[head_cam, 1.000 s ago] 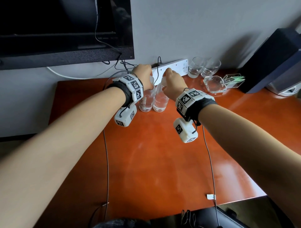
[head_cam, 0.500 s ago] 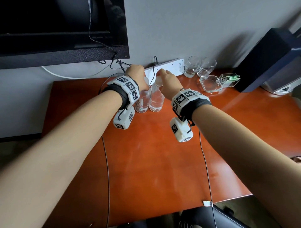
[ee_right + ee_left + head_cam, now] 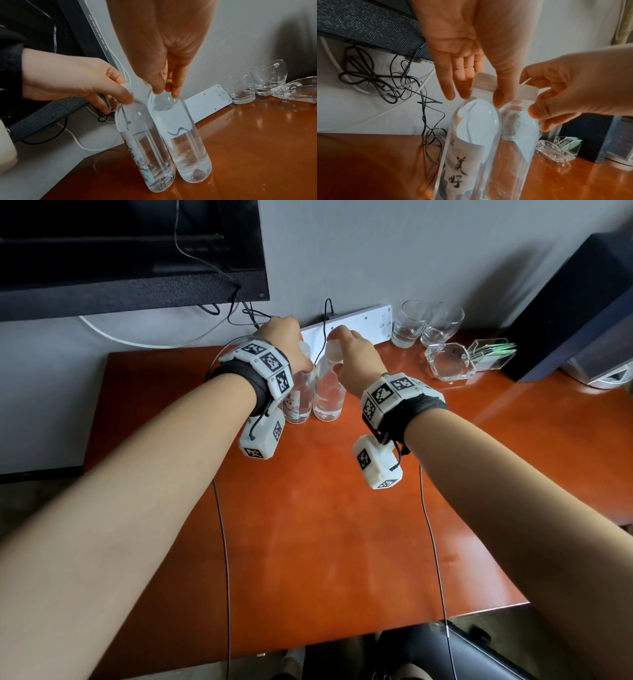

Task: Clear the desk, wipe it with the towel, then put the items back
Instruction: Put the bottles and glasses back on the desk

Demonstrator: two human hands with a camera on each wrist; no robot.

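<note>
Two clear water bottles stand side by side near the back of the orange-brown desk (image 3: pixel 308 542). The left bottle (image 3: pixel 298 402) carries a printed label (image 3: pixel 458 174). The right bottle (image 3: pixel 329 398) is plain. My left hand (image 3: pixel 287 344) is over the left bottle and pinches its white cap (image 3: pixel 483 83) between thumb and fingers. My right hand (image 3: pixel 346 350) grips the neck of the right bottle (image 3: pixel 178 129) with curled fingertips, which hide its cap in the right wrist view. Both bottle bases rest on the desk. No towel is in view.
A white power strip (image 3: pixel 359 320) leans on the wall behind the bottles. Two drinking glasses (image 3: pixel 411 323), a glass ashtray (image 3: pixel 448 361) and a clear box of green packets (image 3: pixel 493 354) sit at the back right. A dark speaker (image 3: pixel 575 313) stands far right; a screen (image 3: pixel 120 251) and cables (image 3: pixel 239 316) hang at the left.
Both hands stay at the bottle tops and the bottles stand in the same spot. Only the head view has shifted slightly.
</note>
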